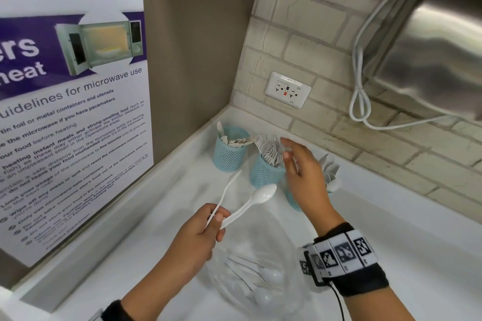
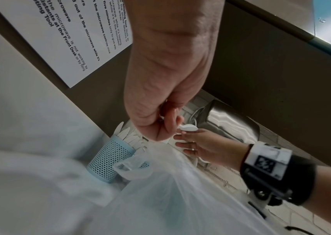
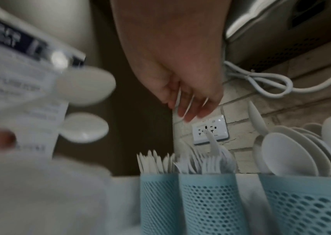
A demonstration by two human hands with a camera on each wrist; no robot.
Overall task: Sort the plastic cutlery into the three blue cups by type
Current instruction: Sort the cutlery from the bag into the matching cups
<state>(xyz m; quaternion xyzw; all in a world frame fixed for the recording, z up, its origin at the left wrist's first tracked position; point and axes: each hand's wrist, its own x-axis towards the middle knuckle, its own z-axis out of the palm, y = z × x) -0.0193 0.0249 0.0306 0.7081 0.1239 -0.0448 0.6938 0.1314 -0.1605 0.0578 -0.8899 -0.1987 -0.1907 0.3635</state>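
My left hand grips two white plastic spoons by their handles above the clear bag. One spoon shows its bowl; the other spoon is seen edge-on. Both bowls appear blurred in the right wrist view, the nearer spoon bowl above the other spoon bowl. Three blue mesh cups stand in the corner: the knife cup, the fork cup and the spoon cup, the last partly hidden. My right hand hovers over the fork cup with straight fingers and nothing plainly in it.
The bag holds several loose white pieces of cutlery on the white counter. A microwave poster stands on the left wall. On the tiled back wall are an outlet and a steel dispenser with a looped white cord.
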